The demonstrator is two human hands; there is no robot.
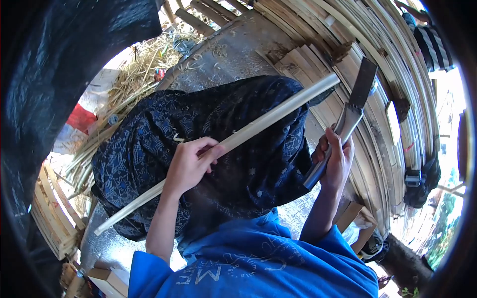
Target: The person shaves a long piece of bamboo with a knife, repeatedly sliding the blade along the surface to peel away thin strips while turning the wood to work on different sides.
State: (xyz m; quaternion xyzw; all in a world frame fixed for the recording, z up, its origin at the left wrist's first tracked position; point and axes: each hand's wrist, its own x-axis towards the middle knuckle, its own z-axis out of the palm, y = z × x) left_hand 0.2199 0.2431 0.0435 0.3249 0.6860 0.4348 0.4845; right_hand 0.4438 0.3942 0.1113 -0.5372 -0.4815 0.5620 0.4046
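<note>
My left hand [191, 161] is closed around a long pale wooden strip [268, 119], which slants from lower left to upper right across my lap. My right hand [336, 156] grips the metal handle of a knife [364, 82] with a broad, dark, square-ended blade. The blade points up, just right of the strip's upper end, and a gap shows between them. Under the strip, a dark patterned cloth [149, 134] covers my legs.
Long wooden strips [392, 59] are stacked along the right side. Straw and shavings [144, 69] lie at the upper left, near a red cloth [81, 119]. A slatted wooden crate [54, 213] stands at the lower left. A cardboard box [355, 226] is at lower right.
</note>
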